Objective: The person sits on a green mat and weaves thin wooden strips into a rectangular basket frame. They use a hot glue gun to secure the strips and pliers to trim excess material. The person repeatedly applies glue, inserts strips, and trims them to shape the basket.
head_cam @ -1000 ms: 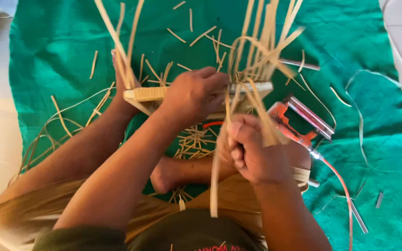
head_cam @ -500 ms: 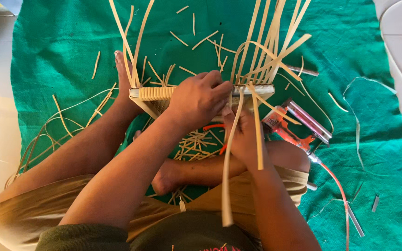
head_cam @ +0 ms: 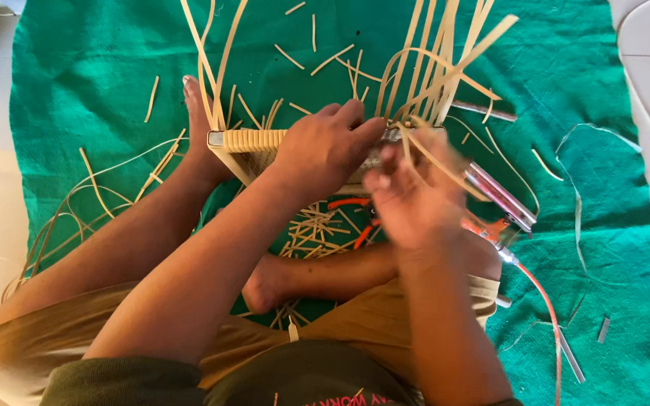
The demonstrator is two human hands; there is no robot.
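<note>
The left hand (head_cam: pixel 323 149) is pressing down on a partly woven cane piece (head_cam: pixel 253 140), its fingers lying together and curled over the top edge, clamping it in place on the green cloth (head_cam: pixel 84 83). The right hand (head_cam: pixel 414 197) is hovering just beside it, blurred, with a pale cane strip (head_cam: pixel 434 158) running between its fingers; whether they are pinching it shut I cannot tell. Long loose strips (head_cam: pixel 438 53) are standing up from the far end of the weave and arching over both hands, hiding part of the work. A bare foot (head_cam: pixel 198 128) is bracing the weave's left end. Short cane offcuts (head_cam: pixel 317 233) are lying scattered under the forearms, partly covering orange-handled cutters (head_cam: pixel 349 203). A clear tube-like tool (head_cam: pixel 499 197) is lying just right of the right hand, with an orange cord (head_cam: pixel 547 316) trailing from it.
</note>
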